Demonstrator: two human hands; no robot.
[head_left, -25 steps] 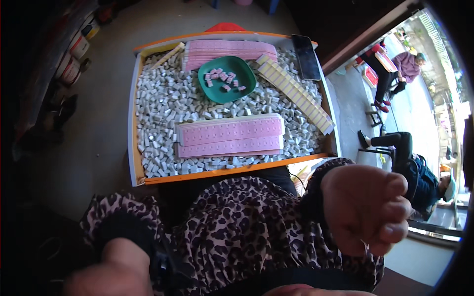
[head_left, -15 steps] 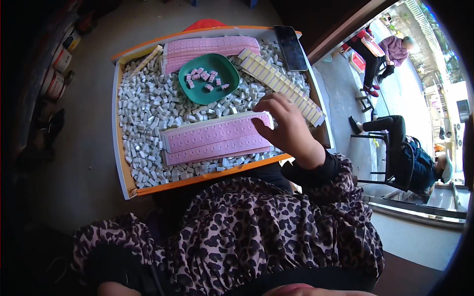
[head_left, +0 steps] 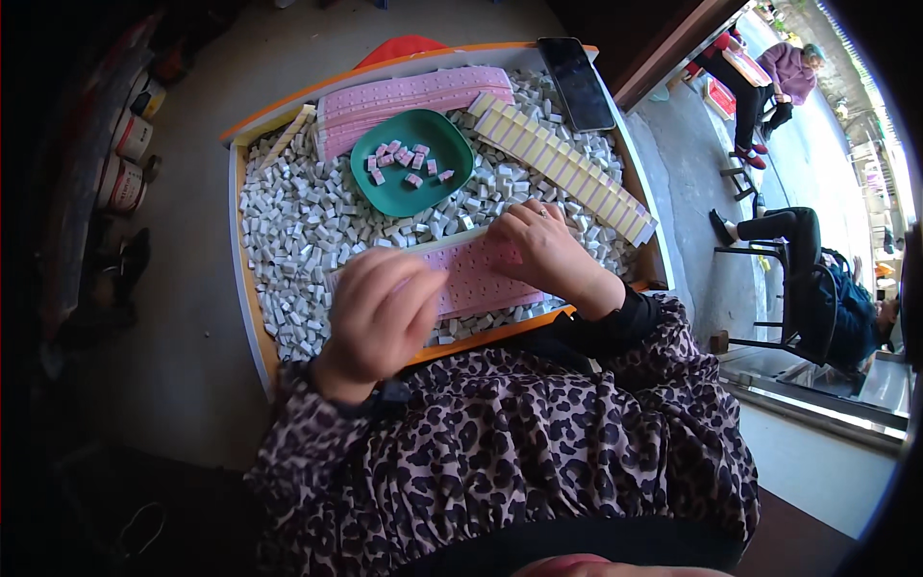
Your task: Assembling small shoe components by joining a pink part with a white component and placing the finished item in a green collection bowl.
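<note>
A stack of pink printed card sheets (head_left: 471,279) lies near the front of a shallow tray, over a bed of small white-grey blocks. My right hand (head_left: 550,252) rests at the stack's upper right, fingers bent down and closed, with the fingertips partly hidden. What they pinch, if anything, I cannot make out. Over the left end of the stack hovers my left hand (head_left: 380,313). Its fingers look curled but are smeared by motion. Beyond the hands sits a green dish (head_left: 409,197) with several small pink-and-white pieces (head_left: 404,157) in it.
The tray (head_left: 252,313) has an orange rim. More pink sheets (head_left: 413,96) lie at its far side. A cream-and-purple ridged strip (head_left: 567,168) slants along the right, near a dark phone (head_left: 577,85). People sit outside at the right; one uses a black chair (head_left: 817,308).
My left hand has come up from the lower left to over the pink sheets. My right hand has lowered onto the stack and its fingers have closed. The view has shifted slightly.
</note>
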